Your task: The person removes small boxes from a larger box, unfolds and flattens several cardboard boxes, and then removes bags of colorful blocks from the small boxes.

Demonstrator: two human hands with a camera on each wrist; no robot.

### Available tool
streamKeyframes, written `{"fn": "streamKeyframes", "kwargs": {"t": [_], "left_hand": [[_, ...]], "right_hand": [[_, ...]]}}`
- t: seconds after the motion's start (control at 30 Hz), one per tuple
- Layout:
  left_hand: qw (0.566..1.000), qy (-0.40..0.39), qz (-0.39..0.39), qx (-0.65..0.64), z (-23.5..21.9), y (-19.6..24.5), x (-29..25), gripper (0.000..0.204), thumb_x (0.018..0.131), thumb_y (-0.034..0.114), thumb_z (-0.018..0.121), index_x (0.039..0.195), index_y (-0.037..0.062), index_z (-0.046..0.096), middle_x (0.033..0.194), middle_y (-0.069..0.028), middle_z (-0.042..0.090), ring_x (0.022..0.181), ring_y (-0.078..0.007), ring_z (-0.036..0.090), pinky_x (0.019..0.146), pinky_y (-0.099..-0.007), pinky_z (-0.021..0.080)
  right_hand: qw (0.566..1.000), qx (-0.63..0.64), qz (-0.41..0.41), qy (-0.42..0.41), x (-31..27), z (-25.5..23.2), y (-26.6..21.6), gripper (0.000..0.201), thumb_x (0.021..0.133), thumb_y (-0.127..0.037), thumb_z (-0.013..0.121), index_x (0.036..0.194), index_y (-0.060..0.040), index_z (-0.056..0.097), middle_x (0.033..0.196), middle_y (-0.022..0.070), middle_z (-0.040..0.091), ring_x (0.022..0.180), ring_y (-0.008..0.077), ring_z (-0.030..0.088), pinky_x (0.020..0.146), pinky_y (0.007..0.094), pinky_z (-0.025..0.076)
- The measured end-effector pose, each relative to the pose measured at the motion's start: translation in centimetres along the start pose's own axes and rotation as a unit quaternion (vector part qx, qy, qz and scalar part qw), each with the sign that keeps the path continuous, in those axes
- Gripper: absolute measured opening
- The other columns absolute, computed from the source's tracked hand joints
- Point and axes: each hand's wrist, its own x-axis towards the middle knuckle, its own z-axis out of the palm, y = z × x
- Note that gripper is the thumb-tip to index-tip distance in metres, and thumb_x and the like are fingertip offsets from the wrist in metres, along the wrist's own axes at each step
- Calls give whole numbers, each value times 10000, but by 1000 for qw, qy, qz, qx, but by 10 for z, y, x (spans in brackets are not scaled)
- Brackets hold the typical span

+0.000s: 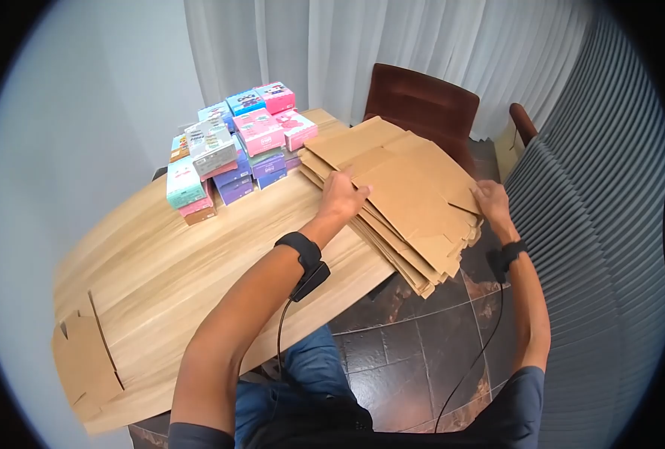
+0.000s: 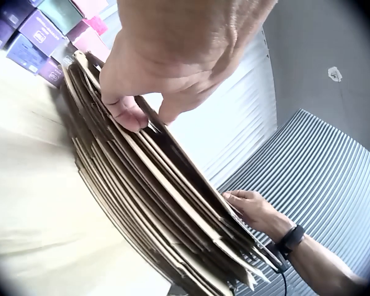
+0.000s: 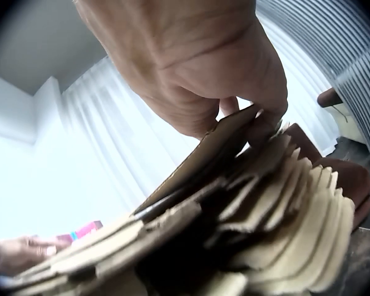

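A stack of flat brown cardboard sheets (image 1: 415,194) lies at the table's right end, partly past its edge. My left hand (image 1: 341,196) pinches the near left edge of the top sheet; in the left wrist view that hand (image 2: 179,68) has thumb and fingers on either side of the raised sheet (image 2: 188,166). At the stack's right edge my right hand (image 1: 493,202) pinches the same sheet. The right wrist view shows this hand (image 3: 203,68) holding the lifted sheet (image 3: 200,154) above the layered edges of the others (image 3: 296,228).
Colourful small boxes (image 1: 259,131) are piled at the table's back left. Another flat cardboard piece (image 1: 86,359) lies at the left end of the wooden table (image 1: 198,277). A brown chair (image 1: 421,105) stands behind the table, and a ribbed grey surface (image 1: 587,247) is at the right.
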Motion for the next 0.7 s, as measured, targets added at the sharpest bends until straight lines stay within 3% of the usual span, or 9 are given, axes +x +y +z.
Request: {"fn": "streamKeyframes", "kwargs": {"t": [0.17,0.23,0.3,0.4,0.43,0.47,0.5,0.63,0.7], "left_hand": [[998,26,24,54,16,-4,-19,591,898,279,769,1359,-53,608,1061,-275,691,1107,-413,633,983,-473,502],[998,48,13,36,27,-6,-37,574,896,296,773,1331,-48,625,1102,-292,678,1167,-431,605,1027,-485,481],[990,123,57,-41,40,-9,-53,516,907,305,767,1276,-37,650,1197,-315,647,1172,-452,605,1057,-490,470],[983,-50,123,-127,19,6,-109,365,983,224,650,1259,-15,638,1097,-249,650,1043,-437,607,991,-512,478],[947,-165,270,-47,-5,7,-135,332,993,221,628,1228,-13,628,1044,-227,630,1019,-409,591,954,-516,482],[948,-91,300,-47,-37,24,-175,390,1003,258,624,1298,3,606,1166,-243,594,1123,-402,585,997,-512,471],[976,-68,192,-76,-53,30,-218,511,1008,310,632,1426,28,544,1325,-251,520,1239,-424,553,1059,-502,454],[939,84,173,286,-213,-12,-317,775,875,381,812,1474,-1,504,1535,-247,437,1322,-420,535,1102,-510,439],[849,277,-155,423,-357,-92,-394,638,897,373,805,1366,2,582,1431,-256,564,1276,-421,565,1051,-489,482]], "right_hand": [[920,-368,-88,103,-23,-7,-40,510,999,-388,638,1352,-20,621,1537,300,452,1432,425,433,1141,563,357],[922,-283,-236,119,-22,-9,-63,536,1029,-393,593,1445,-57,557,1616,257,367,1493,434,349,1174,608,299],[920,-318,-228,-3,-40,-1,-106,593,1065,-476,507,1501,-74,514,1646,215,350,1526,418,305,1231,586,242],[914,-250,-255,-194,-28,20,-79,546,1109,-419,412,1534,-88,497,1677,191,324,1550,365,287,1264,498,220],[883,-236,-318,-253,-31,11,-78,540,1120,-387,377,1539,-63,484,1662,196,354,1545,380,295,1278,448,211],[841,-320,-347,-265,10,35,-28,549,1125,-351,367,1566,-32,436,1653,205,365,1551,374,290,1288,426,199],[920,-207,-225,-245,-11,32,-64,553,1128,-332,361,1580,-17,412,1661,202,354,1568,349,262,1293,422,188],[863,-327,-385,-17,-62,-6,-127,518,1121,-270,382,1560,0,434,1638,196,395,1548,297,327,1268,426,266],[933,26,-358,43,-153,-28,-173,495,1116,-203,399,1561,13,422,1614,213,423,1512,306,379,1245,409,289]]}}
